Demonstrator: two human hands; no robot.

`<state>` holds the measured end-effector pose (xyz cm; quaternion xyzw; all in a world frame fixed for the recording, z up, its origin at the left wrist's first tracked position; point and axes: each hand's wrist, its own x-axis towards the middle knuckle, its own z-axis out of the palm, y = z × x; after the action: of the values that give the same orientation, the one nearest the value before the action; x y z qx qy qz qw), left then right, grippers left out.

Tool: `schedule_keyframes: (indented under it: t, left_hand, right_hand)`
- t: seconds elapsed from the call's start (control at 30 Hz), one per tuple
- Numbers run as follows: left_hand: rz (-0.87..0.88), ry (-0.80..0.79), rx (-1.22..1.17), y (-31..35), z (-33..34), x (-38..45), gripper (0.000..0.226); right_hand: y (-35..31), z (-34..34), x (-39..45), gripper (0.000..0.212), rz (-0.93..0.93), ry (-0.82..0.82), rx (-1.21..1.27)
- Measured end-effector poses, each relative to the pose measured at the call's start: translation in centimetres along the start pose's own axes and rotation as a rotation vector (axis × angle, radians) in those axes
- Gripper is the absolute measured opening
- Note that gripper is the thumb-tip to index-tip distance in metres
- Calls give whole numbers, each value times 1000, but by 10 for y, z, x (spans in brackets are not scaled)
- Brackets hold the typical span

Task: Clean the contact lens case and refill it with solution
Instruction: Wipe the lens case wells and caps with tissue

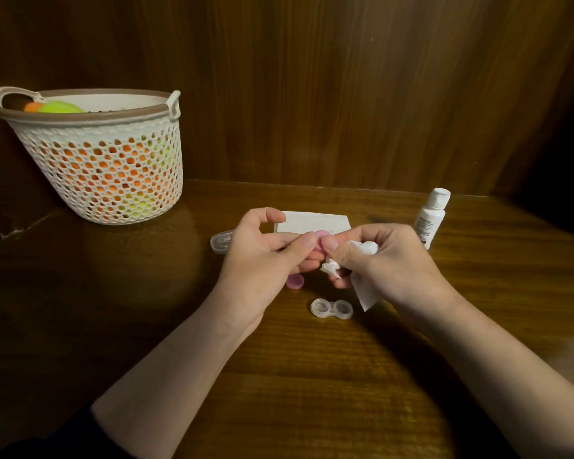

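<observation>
My left hand (262, 246) pinches one pink cap (319, 240) steady so my right hand (385, 256), gripping a crumpled tissue (365, 251), can wipe it. The lens case (332, 308), both wells open to dry, lies just nearer me than my hands. A second pink cap (295, 281) waits beside the case. One solution bottle (431, 217) stands beyond the case, within reach for refilling.

White plastic basket (113, 167) with a lattice of holes and a brown rim, standing at the back left of a dark wooden table (312, 392). Orange and yellow-green shapes (60, 107) inside, showing through the holes. Brown wood-panelled wall (345, 94) behind.
</observation>
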<state>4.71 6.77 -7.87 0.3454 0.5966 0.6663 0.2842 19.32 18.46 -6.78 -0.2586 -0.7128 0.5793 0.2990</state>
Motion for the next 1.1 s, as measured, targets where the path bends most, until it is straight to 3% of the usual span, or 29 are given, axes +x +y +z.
schedule_keyframes:
  t: [0.1,0.2,0.27,0.43,0.7,0.87,0.97,1.1]
  left_hand:
    - [0,1,4,-2,0,1,47]
    - [5,-8,4,-3,0,1,59]
    - [11,-8,22,-4,0,2,57]
    - [73,-39,165,-9,4,2,41]
    - [94,-68,217,-12,3,2,28]
    - [128,-90,277,-16,5,3,22]
    - [135,-103,298,-19,5,4,19]
    - [153,-106,326,-20,5,4,17]
  right_hand:
    - [0,-3,1,21,26,-9,16]
    - [-2,-10,3,16,43,-17,13]
    - [1,-18,9,10,44,91,-71]
    - [22,-39,29,21,49,405,-340]
    - [37,-51,44,27,102,496,-318]
    - [38,-45,41,80,122,332,-551]
    - [39,-43,37,77,31,323,-749]
    - [35,-40,35,65,-60,464,-852]
